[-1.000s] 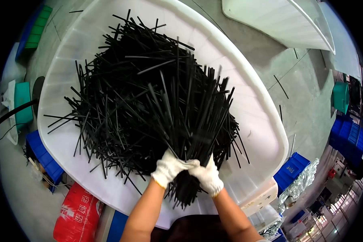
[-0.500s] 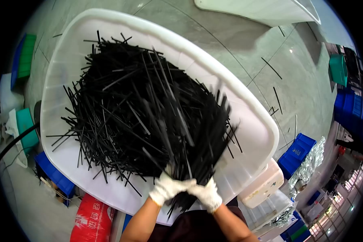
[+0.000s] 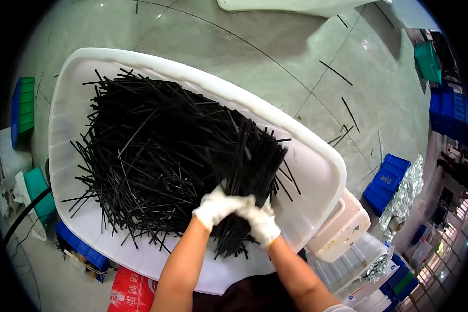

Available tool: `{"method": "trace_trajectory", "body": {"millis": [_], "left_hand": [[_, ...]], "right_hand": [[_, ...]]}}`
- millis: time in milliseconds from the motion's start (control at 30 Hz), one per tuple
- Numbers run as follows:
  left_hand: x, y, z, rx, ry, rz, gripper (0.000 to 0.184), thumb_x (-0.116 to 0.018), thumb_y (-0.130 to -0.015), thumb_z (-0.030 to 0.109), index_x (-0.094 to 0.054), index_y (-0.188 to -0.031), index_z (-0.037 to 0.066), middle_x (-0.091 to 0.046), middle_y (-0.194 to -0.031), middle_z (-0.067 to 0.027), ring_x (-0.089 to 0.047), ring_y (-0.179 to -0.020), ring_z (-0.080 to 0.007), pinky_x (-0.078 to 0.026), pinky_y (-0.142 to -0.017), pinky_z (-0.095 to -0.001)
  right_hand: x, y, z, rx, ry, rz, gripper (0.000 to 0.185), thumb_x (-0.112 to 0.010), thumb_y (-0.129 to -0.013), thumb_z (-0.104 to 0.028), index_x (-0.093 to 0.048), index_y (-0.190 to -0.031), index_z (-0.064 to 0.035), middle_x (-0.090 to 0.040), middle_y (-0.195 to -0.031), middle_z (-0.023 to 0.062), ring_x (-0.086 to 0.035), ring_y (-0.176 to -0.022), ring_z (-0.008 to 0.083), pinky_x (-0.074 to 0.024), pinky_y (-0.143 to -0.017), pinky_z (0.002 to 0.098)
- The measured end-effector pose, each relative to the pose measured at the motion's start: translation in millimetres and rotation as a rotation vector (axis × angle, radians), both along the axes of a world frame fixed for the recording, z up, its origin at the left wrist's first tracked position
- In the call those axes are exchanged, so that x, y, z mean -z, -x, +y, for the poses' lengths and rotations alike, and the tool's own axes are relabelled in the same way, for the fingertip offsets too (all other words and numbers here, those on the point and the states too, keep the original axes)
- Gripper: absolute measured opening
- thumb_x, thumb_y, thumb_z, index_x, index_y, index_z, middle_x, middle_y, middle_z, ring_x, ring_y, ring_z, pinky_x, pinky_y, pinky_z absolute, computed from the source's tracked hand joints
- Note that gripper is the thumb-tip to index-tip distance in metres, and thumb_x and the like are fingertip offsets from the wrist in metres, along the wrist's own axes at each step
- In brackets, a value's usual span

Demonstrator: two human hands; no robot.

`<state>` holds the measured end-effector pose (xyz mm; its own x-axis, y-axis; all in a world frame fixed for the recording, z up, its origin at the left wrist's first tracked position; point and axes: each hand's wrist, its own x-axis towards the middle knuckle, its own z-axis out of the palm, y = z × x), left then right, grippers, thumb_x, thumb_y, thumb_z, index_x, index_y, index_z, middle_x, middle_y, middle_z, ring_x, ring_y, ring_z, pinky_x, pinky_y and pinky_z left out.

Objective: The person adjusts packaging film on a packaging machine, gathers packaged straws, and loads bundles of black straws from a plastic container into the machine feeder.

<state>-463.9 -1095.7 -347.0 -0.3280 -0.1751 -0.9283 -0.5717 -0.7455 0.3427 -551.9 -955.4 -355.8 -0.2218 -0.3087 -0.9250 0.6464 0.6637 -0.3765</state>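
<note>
My left hand (image 3: pixel 217 207) and my right hand (image 3: pixel 260 221), both in white gloves, are wrapped around a thick bundle of thin black sticks (image 3: pixel 257 161). They grip it from both sides near its lower end, fingers close together. The bundle points up and slightly right, with short ends sticking out below my hands. To its left a big heap of loose black sticks (image 3: pixel 140 151) lies at many angles in a large white tub (image 3: pixel 317 156). Some sticks at the heap's edge touch the bundle. Whether the sticks are solid or hollow, I cannot tell.
Loose black sticks (image 3: pixel 350 114) lie on the grey floor (image 3: pixel 275 36). Right of the tub are a blue bin (image 3: pixel 385 183), crumpled foil (image 3: pixel 404 193) and a pale container (image 3: pixel 340 229). A red bag (image 3: pixel 131 291) sits at lower left, near a blue crate (image 3: pixel 81 248).
The bundle has drawn together and its sticks stand more evenly, with fewer stray long ones. Both hands have moved slightly up, still gripping it. The camera view has shifted.
</note>
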Motion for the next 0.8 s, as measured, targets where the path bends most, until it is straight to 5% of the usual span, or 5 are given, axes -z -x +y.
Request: {"method": "trace_trajectory", "body": {"millis": [67,167,533,700,800], "left_hand": [[-21,-33,31,0.068,0.021,0.089,0.069,-0.087,-0.065,0.015,-0.055,-0.125,0.000,-0.069,-0.107,-0.0093,-0.064,-0.097,-0.0183,-0.053,-0.089,-0.0325],[-25,-94,104,-0.146,-0.328,0.186,0.092,-0.091,-0.057,0.005,-0.046,-0.137,0.001,-0.059,-0.128,-0.0072,-0.054,-0.118,-0.0177,-0.043,-0.103,-0.0330],[-19,70,-31,0.520,0.230,-0.150,0.075,-0.082,-0.065,0.038,-0.057,-0.123,-0.002,-0.069,-0.105,-0.0131,-0.065,-0.094,-0.0194,-0.052,-0.085,-0.0311],[-31,-45,53,0.050,-0.377,0.336,0.044,-0.078,-0.070,0.005,-0.064,-0.111,-0.001,-0.071,-0.094,-0.0071,-0.065,-0.082,-0.0156,-0.055,-0.078,-0.0304],[-40,-103,143,-0.204,-0.291,0.140,0.068,-0.085,-0.068,0.016,-0.056,-0.128,-0.001,-0.067,-0.116,-0.0101,-0.064,-0.103,-0.0181,-0.050,-0.094,-0.0308]], "right_hand": [[-46,-21,16,-0.336,-0.068,0.223,0.063,-0.084,-0.071,-0.017,-0.053,-0.124,-0.0041,-0.065,-0.108,0.0052,-0.062,-0.097,0.0132,-0.0533,-0.084,0.0332],[-50,-99,102,0.238,0.008,-0.181,0.090,-0.088,-0.065,-0.004,-0.038,-0.139,-0.0034,-0.059,-0.123,0.0086,-0.058,-0.112,0.0196,-0.0522,-0.092,0.0335],[-28,42,-33,0.352,0.033,-0.269,0.031,-0.068,-0.084,-0.003,-0.058,-0.113,-0.0003,-0.066,-0.103,0.0124,-0.067,-0.088,0.0248,-0.0585,-0.077,0.0383],[-56,-49,67,-0.376,-0.073,0.220,0.083,-0.081,-0.069,-0.007,-0.037,-0.139,-0.0071,-0.062,-0.117,0.0076,-0.060,-0.103,0.0187,-0.0536,-0.084,0.0323],[-59,-106,120,0.012,-0.206,-0.202,0.096,-0.085,-0.065,0.002,-0.030,-0.143,-0.0059,-0.060,-0.122,0.0077,-0.061,-0.102,0.0188,-0.0550,-0.084,0.0324]]}}
